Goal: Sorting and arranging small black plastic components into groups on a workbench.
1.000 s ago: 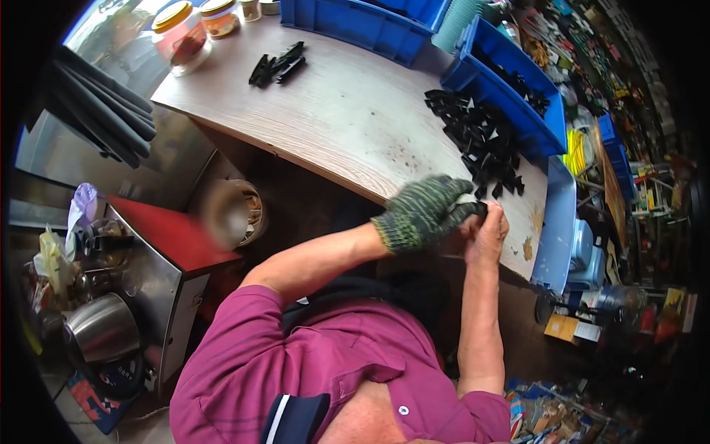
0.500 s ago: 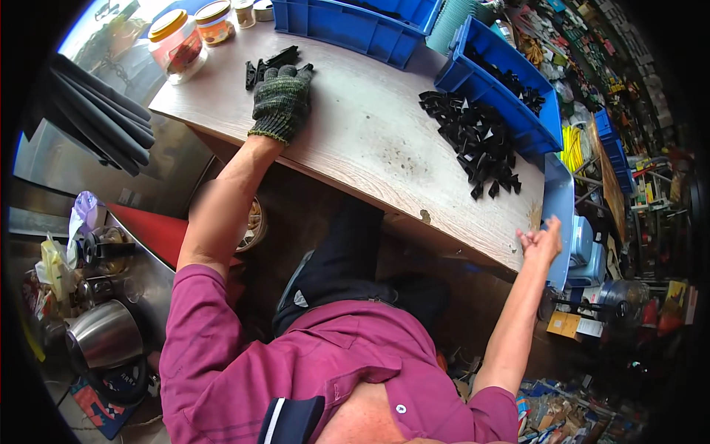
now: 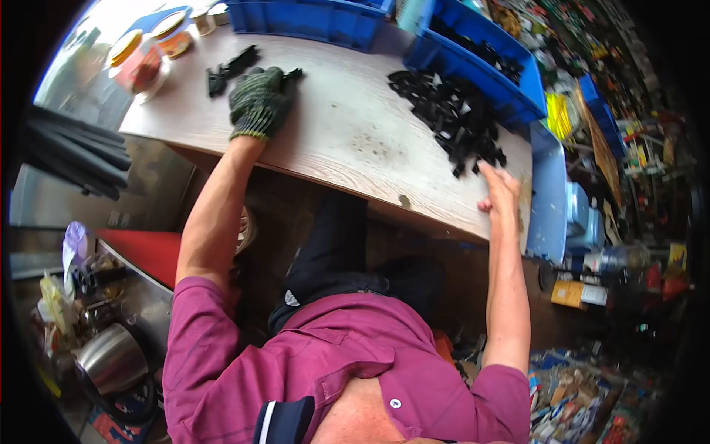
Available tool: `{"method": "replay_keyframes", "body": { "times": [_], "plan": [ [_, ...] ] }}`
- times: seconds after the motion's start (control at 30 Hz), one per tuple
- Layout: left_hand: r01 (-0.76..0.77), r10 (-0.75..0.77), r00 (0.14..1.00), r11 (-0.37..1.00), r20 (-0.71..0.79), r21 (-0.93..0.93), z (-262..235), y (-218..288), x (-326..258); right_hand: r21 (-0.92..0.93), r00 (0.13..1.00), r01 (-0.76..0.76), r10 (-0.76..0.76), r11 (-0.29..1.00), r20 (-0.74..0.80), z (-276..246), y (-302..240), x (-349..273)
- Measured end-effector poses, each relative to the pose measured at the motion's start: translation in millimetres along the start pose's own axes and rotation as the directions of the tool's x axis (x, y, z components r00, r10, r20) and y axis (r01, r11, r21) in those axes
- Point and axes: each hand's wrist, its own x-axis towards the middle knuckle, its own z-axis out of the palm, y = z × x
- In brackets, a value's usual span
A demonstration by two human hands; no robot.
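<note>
My left hand (image 3: 259,102), in a dark knitted glove, rests on the table with its fingers curled round a small black plastic part (image 3: 294,75) whose end sticks out on the right. Just beyond it lie a few more black pieces (image 3: 235,66), seemingly in a short row. At the right, my bare right hand (image 3: 503,189) is at the near end of a heap of small black plastic parts (image 3: 447,107). Its index finger stretches to the heap's edge and its thumb stands apart. Nothing shows in it.
Along the far side stand a blue crate (image 3: 310,26) and another blue crate (image 3: 481,70) holding black parts. Lidded jars (image 3: 137,66) occupy the far left corner. A light blue tub (image 3: 546,200) adjoins the table's right end. A steel kettle (image 3: 112,359) stands lower left.
My right hand has moved leftward and away from me, from beside the light blue tub to the heap. My left hand stays near the row, a black part still in it. The view has shifted.
</note>
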Motion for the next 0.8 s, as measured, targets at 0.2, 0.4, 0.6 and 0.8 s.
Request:
{"method": "replay_keyframes", "body": {
  "times": [0.2, 0.4, 0.6, 0.8],
  "plan": [
    [-0.161, 0.165, 0.985, 0.983, 0.041, -0.093, -13, 22, -6, -0.152, 0.997, 0.075, -0.077, 0.985, -0.002, 7, 3, 6],
    [-0.179, 0.151, 0.978, 0.962, -0.145, -0.208, -30, 57, -18, -0.228, 0.998, 0.044, -0.053, 0.973, -0.034, 9, -6, 4],
    [-0.261, 0.1, 0.924, 0.869, -0.369, -0.419, -39, 112, -53, -0.234, 0.994, 0.01, -0.035, 0.972, -0.102, 13, -13, -3],
    [-0.104, 0.175, 0.985, 0.628, 0.01, -0.771, -50, 189, -88, 0.272, 0.995, 0.004, -0.032, 0.962, 0.098, 17, 3, -30]
  ]
}}
